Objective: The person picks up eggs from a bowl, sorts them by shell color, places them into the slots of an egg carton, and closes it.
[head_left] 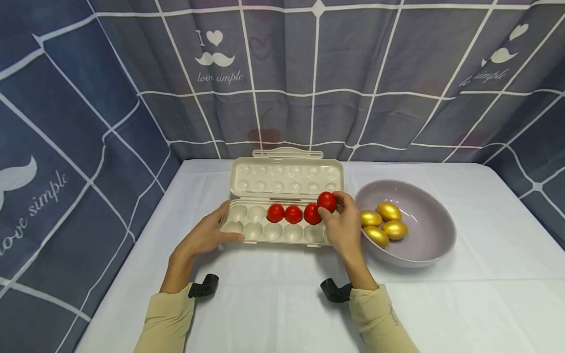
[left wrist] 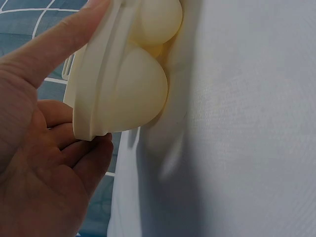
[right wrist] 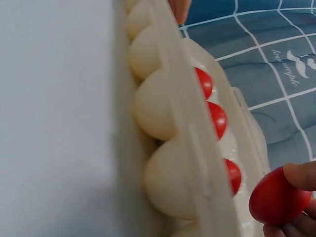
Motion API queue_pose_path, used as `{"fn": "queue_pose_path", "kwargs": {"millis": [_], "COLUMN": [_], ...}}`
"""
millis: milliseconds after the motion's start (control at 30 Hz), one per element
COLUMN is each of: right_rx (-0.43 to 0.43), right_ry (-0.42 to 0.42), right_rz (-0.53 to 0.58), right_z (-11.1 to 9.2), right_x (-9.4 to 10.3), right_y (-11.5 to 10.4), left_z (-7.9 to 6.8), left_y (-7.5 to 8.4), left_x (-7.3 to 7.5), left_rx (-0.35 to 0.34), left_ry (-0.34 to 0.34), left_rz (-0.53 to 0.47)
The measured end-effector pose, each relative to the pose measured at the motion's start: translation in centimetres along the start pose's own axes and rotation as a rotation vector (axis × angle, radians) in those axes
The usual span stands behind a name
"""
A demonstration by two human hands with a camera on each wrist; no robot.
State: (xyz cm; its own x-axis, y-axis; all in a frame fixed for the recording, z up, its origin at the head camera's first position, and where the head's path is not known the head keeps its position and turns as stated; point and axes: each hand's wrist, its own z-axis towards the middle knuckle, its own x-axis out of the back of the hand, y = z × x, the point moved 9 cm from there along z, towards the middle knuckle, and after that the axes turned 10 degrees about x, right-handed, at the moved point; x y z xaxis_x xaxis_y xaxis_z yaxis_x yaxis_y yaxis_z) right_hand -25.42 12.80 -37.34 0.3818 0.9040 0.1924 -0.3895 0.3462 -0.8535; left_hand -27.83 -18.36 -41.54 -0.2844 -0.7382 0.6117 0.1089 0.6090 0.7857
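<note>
An opened cream plastic egg carton [head_left: 256, 241] lies on the table, lid tilted back behind it. My left hand [head_left: 207, 230] grips its left end, thumb [left wrist: 59, 47] along the front rim and fingers [left wrist: 89, 158] at the side. In the back row sit three red eggs [head_left: 293, 214], the rightmost right beside my right fingertips. Between thumb and fingers, my right hand [head_left: 344, 225] pinches another red egg [right wrist: 276, 197], held above the back row's right end. The front-row cups hold no eggs in the head view; the right end is partly hidden by my hand.
To the right of the carton stands a wide mauve bowl [head_left: 430, 230], close by my right hand. Several golden eggs [head_left: 395, 230] lie in its left part. A white cloth covers the table [head_left: 273, 304]. Dark checked curtains [head_left: 282, 117] hang behind and at both sides.
</note>
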Motion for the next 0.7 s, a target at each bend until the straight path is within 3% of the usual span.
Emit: {"fn": "queue_pose_path", "kwargs": {"millis": [333,700], "right_rx": [-0.073,-0.079], "right_ry": [-0.025,-0.095], "right_rz": [-0.033,-0.121], "right_z": [-0.4,-0.5], "right_x": [-0.7,-1.0], "right_y": [2.1,2.9], "left_z": [0.0,0.0], "left_y": [-0.2,0.0], "left_x": [0.0,0.1], "left_rx": [0.01,0.018], "left_ry": [-0.003,-0.001], "left_rz": [-0.008,0.003]}}
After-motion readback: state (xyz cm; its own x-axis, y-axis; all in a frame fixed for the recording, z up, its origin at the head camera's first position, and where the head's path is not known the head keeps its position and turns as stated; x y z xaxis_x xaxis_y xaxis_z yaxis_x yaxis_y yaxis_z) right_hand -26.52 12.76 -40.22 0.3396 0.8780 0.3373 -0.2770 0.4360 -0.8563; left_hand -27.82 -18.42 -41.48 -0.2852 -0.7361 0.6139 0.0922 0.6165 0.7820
